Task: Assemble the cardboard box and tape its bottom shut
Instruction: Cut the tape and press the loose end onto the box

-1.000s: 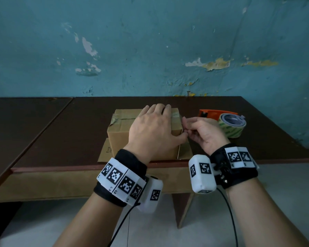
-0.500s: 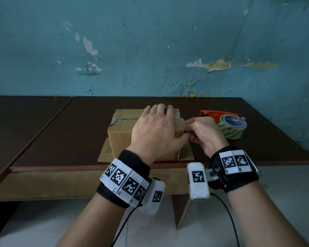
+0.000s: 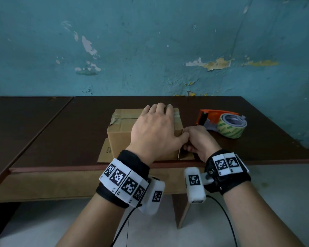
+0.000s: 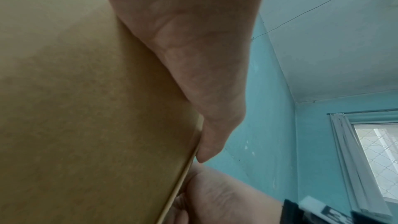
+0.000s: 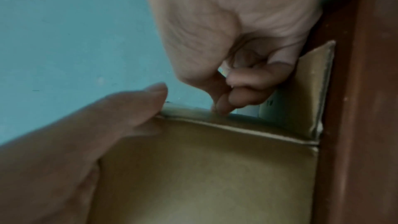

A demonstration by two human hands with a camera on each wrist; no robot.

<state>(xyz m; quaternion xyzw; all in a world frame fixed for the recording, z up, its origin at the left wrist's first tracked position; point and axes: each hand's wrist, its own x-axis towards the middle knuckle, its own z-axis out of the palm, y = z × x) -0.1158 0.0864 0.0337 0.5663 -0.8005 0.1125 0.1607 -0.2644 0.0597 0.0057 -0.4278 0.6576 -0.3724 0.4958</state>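
Note:
A brown cardboard box [image 3: 121, 139] stands on the dark table [image 3: 61, 139] near its front edge, with clear tape running across its top. My left hand [image 3: 155, 129] lies flat on the box top, and its thumb [image 5: 129, 108] reaches the right edge. My right hand [image 3: 198, 141] is against the box's right near corner with its fingers curled. In the right wrist view its thumb and forefinger [image 5: 219, 108] are pinched together at the box edge [image 5: 204, 176], with a pale glossy sliver, apparently the tape end, between them. Open flaps [image 3: 105, 152] lie flat on the table.
An orange tape dispenser [image 3: 221, 123] with a green-printed roll sits on the table to the right of the box. The table's front edge [image 3: 78, 169] runs just under my wrists. A second table [image 3: 16, 122] adjoins on the left, and a teal wall stands behind.
My right hand has moved down from the box's upper right edge along its right side, towards the near corner. My left hand has stayed flat on top.

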